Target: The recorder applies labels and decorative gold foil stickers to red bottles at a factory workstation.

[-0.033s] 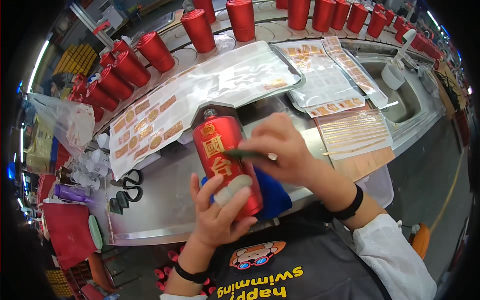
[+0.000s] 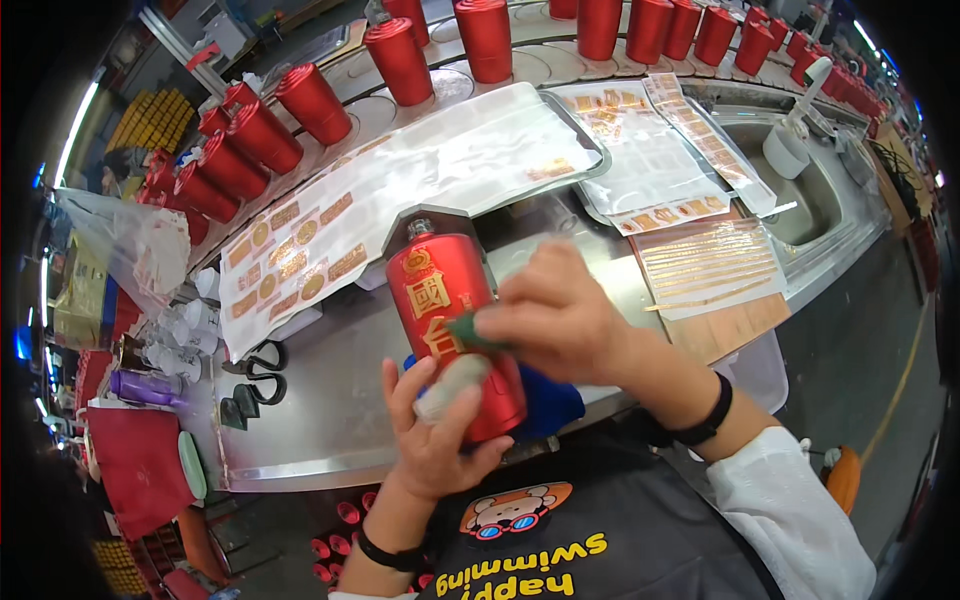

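A red bottle (image 2: 455,262) with raised gold characters and a bare narrow neck leans in a dark grey cradle (image 2: 472,228) at the table's middle. My left hand (image 2: 430,445) wraps round its lower left side, thumb near the base. One finger of that hand wears a whitish sleeve (image 2: 452,385). Pinched in my right hand (image 2: 565,320) is a small green scraper (image 2: 468,330), its edge against the bottle beside the lower gold character. A blue cloth (image 2: 550,400) lies under the bottle's lower right side.
Sheets of gold stickers (image 2: 300,250) cover the far table. Black-handled scissors (image 2: 265,385) and dark green pieces (image 2: 237,408) lie left. A sink (image 2: 805,215) stands right, past a wooden board (image 2: 735,330). Several red bottles (image 2: 485,40) line the conveyor behind.
My right hand has shifted slightly down the bottle, and the scraper has turned to show its flat green side. The left hand's sleeved finger has moved slightly left.
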### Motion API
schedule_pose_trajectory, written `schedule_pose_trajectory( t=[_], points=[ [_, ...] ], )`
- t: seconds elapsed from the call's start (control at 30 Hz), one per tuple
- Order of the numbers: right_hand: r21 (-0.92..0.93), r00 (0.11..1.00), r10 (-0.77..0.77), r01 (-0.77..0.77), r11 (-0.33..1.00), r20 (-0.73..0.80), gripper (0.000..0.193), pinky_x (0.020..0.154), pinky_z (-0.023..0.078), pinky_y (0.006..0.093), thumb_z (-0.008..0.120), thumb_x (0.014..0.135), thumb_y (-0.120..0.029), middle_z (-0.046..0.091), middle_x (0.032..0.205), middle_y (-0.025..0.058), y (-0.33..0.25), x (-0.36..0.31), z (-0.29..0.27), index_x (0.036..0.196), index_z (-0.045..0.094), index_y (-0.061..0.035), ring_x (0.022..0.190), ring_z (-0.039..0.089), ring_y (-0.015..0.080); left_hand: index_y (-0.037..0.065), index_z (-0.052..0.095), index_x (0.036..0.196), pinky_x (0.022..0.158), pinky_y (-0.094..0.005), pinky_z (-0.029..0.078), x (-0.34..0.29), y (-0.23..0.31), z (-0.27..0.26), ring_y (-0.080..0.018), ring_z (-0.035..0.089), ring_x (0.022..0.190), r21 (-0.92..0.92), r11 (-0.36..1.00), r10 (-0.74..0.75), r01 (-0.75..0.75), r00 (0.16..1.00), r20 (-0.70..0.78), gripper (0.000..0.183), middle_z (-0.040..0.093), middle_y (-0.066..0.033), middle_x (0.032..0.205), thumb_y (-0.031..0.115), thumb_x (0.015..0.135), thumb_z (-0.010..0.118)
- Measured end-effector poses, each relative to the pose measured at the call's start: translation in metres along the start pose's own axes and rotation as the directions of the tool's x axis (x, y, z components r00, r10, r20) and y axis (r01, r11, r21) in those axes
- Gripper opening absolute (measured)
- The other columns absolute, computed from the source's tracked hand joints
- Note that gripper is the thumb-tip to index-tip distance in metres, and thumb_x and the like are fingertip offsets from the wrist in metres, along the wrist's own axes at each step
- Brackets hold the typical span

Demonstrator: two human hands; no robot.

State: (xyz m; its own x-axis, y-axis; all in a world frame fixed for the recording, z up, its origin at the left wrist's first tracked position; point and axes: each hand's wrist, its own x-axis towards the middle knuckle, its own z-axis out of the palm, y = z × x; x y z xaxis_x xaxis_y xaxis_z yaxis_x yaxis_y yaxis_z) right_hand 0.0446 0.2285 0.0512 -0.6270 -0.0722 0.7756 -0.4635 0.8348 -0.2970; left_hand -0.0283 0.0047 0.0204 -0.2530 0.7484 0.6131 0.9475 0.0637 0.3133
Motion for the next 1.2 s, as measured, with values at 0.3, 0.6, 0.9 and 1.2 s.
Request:
schedule_pose_trajectory(
  t=[0.3,0.6,0.9,1.2],
  points=[
    [-0.186,1.0,0.014,-0.018,0.982,-0.024,0.015,0.065,0.043,0.0395,0.072,0.072,-0.02,0.057,0.076,0.0057,0.022,0.053,0.004,0.08,0.063,-0.0118,0.069,0.058,0.0247,-0.006,0.031,0.143,0.107,-0.0628,0.02,-0.013,0.002,0.009,-0.0473,0.045,0.119,0.086,0.965,-0.248,0.247,0.969,0.004,0.103,0.052,-0.024,0.129,0.044,0.068,0.079],
    [-0.121,0.984,0.177,-0.176,0.977,-0.001,0.021,0.065,0.048,0.0414,0.072,0.074,-0.023,0.059,0.077,0.0102,0.039,0.074,0.015,0.08,0.06,-0.006,0.074,0.062,0.0292,-0.007,0.032,0.142,0.109,-0.0598,0.021,-0.01,0.009,0.005,-0.0418,0.044,0.126,0.114,0.963,-0.25,0.246,0.968,0.024,0.094,0.049,-0.0238,0.134,0.041,0.074,0.076],
    [0.114,0.944,0.328,-0.331,0.937,0.045,0.022,0.06,0.047,0.0376,0.07,0.084,-0.018,0.06,0.075,0.0157,0.023,0.026,-0.004,0.095,0.06,-0.0023,0.068,0.062,0.0314,-0.01,0.017,0.145,0.112,-0.0531,0.018,-0.023,-0.008,0.013,-0.0465,0.031,0.135,-0.103,0.952,-0.276,0.288,0.954,0.115,0.108,0.032,-0.0293,0.146,0.058,0.078,0.067],
    [-0.401,0.933,0.359,-0.322,0.857,0.018,0.036,0.096,0.045,0.0356,0.048,0.078,0.009,0.057,0.129,0.0157,0.136,-0.008,-0.125,0.107,0.066,-0.0042,0.113,0.057,0.0323,-0.006,0.024,0.146,0.113,-0.0475,0.02,0.024,-0.042,0.003,-0.0427,0.026,0.138,-0.132,0.963,-0.231,0.236,0.972,0.054,0.096,0.029,-0.0297,0.147,0.072,0.09,0.028]
  ],
)
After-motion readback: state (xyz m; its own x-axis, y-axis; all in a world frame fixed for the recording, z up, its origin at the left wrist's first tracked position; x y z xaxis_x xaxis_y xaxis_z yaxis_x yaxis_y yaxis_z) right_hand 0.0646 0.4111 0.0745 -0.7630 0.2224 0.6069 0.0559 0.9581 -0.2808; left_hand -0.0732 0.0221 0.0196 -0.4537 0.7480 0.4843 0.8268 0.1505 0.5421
